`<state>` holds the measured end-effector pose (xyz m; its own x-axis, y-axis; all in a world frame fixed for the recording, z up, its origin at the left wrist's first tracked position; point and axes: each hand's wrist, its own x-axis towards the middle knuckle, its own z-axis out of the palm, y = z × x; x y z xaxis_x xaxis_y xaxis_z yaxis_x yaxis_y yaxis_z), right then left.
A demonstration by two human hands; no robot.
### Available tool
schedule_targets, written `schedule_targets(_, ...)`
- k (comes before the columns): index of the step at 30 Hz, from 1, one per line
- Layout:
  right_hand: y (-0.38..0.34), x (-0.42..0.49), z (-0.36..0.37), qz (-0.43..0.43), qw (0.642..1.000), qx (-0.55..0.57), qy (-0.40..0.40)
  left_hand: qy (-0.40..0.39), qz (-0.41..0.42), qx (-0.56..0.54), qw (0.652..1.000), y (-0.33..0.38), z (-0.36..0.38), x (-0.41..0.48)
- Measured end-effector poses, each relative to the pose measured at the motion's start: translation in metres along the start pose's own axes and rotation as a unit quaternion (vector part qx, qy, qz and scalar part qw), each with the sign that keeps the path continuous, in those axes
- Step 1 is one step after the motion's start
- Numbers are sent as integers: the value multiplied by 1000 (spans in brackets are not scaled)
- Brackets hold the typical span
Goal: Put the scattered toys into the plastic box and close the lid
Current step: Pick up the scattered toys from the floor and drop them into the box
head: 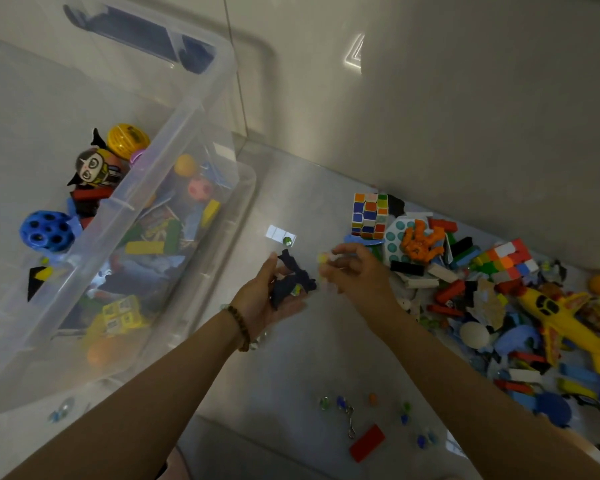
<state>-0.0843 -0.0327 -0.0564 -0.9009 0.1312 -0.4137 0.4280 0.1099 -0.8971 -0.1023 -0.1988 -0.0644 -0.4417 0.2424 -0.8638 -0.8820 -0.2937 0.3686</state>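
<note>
The dark blue plastic figure [293,277] lies in your upturned left hand [274,296], fingers spread. Your right hand [355,271] pinches a small yellow piece [323,258]. Carry both over the clear plastic box [187,112] along the floor's left edge, then release low.

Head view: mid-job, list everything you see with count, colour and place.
plastic box: one, clear, left, open
holed ball: one, blue, in box
puzzle cube: one, multicolour, floor right
toy plane: one, yellow, right pile
toy pile: many, mixed colours, floor right
red block: one, red, floor, bottom
marbles: several, mixed, near red block
dark toy: one, navy, on left hand
yellow piece: one, small, pinched by right fingers
left hand: one, centre, palm up
right hand: one, centre
</note>
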Motion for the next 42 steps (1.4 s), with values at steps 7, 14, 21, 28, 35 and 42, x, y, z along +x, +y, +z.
schedule_targets(7, 8, 11, -34, 14, 974, -140, 177, 6, 86, 83, 993, 1, 19, 7)
schedule_targets(14, 15, 34, -40, 11, 966, -212, 150, 12, 94, 57, 994, 2, 22, 6)
schedule_targets(21, 20, 26, -40, 28, 951, -290, 101, 0, 94, 38, 995, 6, 24, -3)
schedule_targets(28, 13, 30, -32, 16, 933, -354, 71, 16, 85, 22, 996, 7, 18, -6)
schedule_targets(35, 18, 32, -14, 8, 939, -341, 51, 0, 102, 7, 995, 9, 13, -7)
schedule_targets(42, 22, 29, -9, -17, 948, -309, 75, 13, 103, 2, 995, 10, 12, -11)
